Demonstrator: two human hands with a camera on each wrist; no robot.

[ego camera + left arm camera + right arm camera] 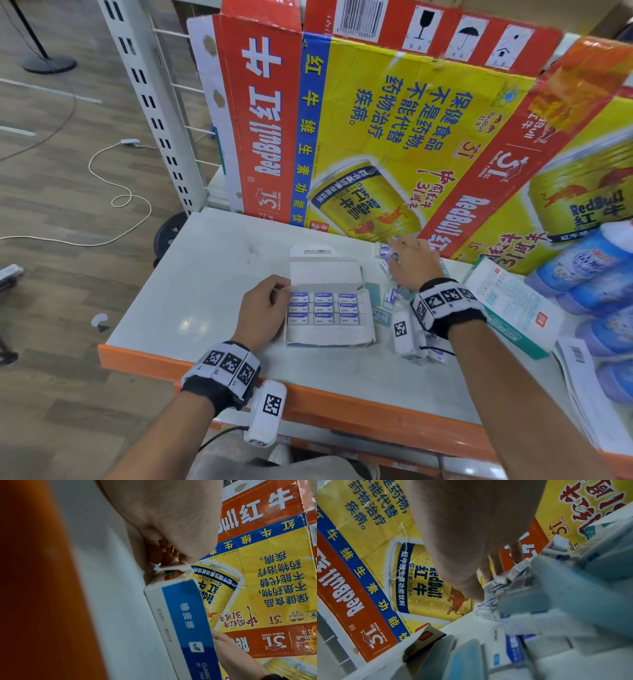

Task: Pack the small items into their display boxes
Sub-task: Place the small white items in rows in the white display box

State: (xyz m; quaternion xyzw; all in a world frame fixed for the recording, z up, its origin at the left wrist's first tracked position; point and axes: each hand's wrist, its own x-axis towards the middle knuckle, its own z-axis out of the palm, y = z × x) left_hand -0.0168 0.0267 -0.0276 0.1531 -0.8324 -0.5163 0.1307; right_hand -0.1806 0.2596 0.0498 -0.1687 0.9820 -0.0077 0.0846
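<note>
A white display box [329,334] lies open on the white shelf [205,274], its lid flap folded back, with rows of blue-and-white erasers [323,307] inside. My left hand [282,291] pinches the box's left side flap; the left wrist view shows the curled fingers [163,555] on the torn flap above the box's blue side [185,615]. My right hand [397,257] reaches over loose wrapped erasers [387,253] near the cardboard. In the right wrist view its straight fingers [496,566] touch those erasers [493,588]. More loose erasers [390,295] lie right of the box.
A big Red Bull cardboard sheet [376,120] stands along the back of the shelf. Blue wrapped packs [589,274] pile at the right, beside a flat white and teal box [507,301] and barcode sheets [579,363]. The shelf's orange front edge [342,407] runs below my wrists.
</note>
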